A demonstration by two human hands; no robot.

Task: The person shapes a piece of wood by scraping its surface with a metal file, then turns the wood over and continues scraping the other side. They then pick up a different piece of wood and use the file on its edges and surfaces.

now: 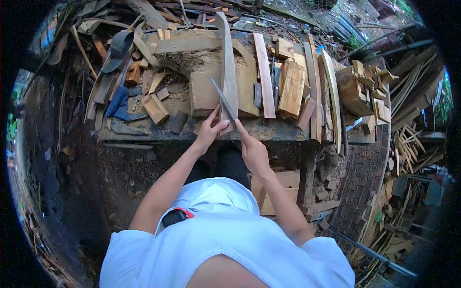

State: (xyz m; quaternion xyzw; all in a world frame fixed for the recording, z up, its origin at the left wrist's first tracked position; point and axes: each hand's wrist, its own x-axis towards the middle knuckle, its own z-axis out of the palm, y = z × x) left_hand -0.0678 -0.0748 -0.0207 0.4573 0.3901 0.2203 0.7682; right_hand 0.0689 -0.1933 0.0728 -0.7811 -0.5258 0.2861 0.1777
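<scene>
A long, curved wooden piece [228, 62] lies lengthwise over a wooden block [205, 91] on the workbench, its near end toward my body. Across its lower part runs a narrow grey blade-like tool [222, 97], tilted from upper left to lower right. My left hand [210, 128] is closed on the near end of the curved piece, on its left side. My right hand [253, 151] is closed at the tool's lower right end, its index finger stretched along it; any handle is hidden inside the hand.
Pale planks [265, 77] and wooden blocks [292, 89] lie on the bench's right side. A blue cloth [117, 103], a cap [117, 50] and offcuts [155, 108] are at the left. Stacked wood [360, 91] stands at the right, and the bench's front edge [163, 137] crosses before my body.
</scene>
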